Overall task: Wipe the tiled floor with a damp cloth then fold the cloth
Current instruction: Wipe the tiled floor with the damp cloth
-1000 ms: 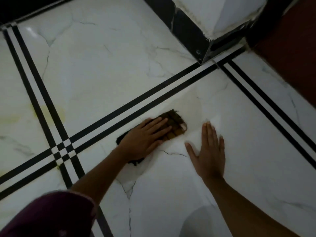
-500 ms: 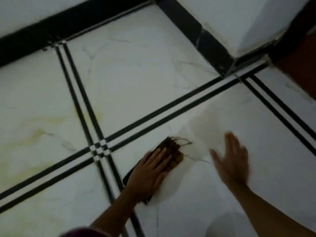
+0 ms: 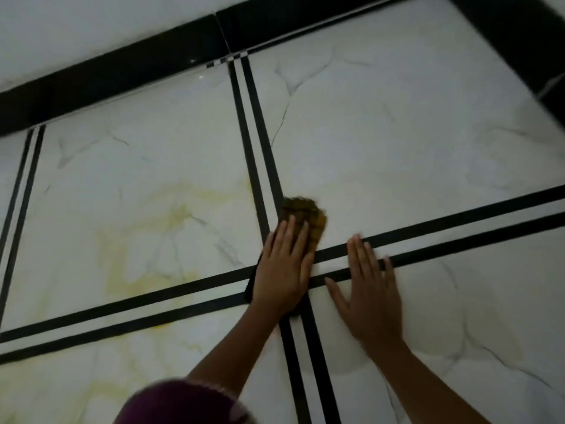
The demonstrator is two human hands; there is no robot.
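perhaps a home: marble-tiled floor (image 3: 397,142)

Bare left hand (image 3: 281,270) and right hand (image 3: 367,295), forearms uncovered; fingers without rings; a dark maroon sleeve (image 3: 183,402) on the left arm, its edge finished in pale, blurred trim.

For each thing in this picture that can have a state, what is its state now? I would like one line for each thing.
cloth: lies on the floor, partly under the left hand, bunched rather than neatly folded.
left hand: flat, fingers straight, presses on the cloth.
right hand: flat on the floor, fingers spread, holds nothing.
tiled floor: white with black stripes.
yellowish marks: visible on the tile left of the cloth.
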